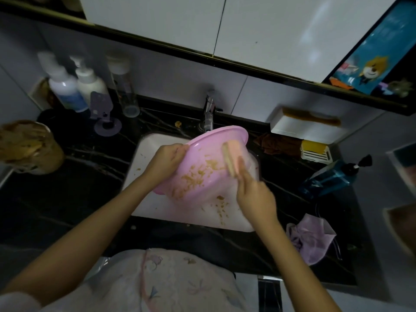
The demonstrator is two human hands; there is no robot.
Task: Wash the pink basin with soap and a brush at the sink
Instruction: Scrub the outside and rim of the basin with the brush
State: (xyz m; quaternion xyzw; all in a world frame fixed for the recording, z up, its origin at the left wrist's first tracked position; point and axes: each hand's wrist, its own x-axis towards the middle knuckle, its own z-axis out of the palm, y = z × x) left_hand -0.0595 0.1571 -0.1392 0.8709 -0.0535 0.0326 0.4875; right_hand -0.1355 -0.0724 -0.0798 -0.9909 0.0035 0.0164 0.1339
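In the head view, the labels on the bottles [67, 91] at the counter's back left and on the blue pump bottle [331, 176] at the right are blurring past reading. You are tilting the pink basin [202, 172] over the white sink [153, 143], just below the tap [208, 113], with your left hand [167, 157] curling over its left rim and gripping it. Your right hand [254, 197] is gripping the brush [231, 158], fingers stretching along it, and pressing it against the basin's smeared inside wall.
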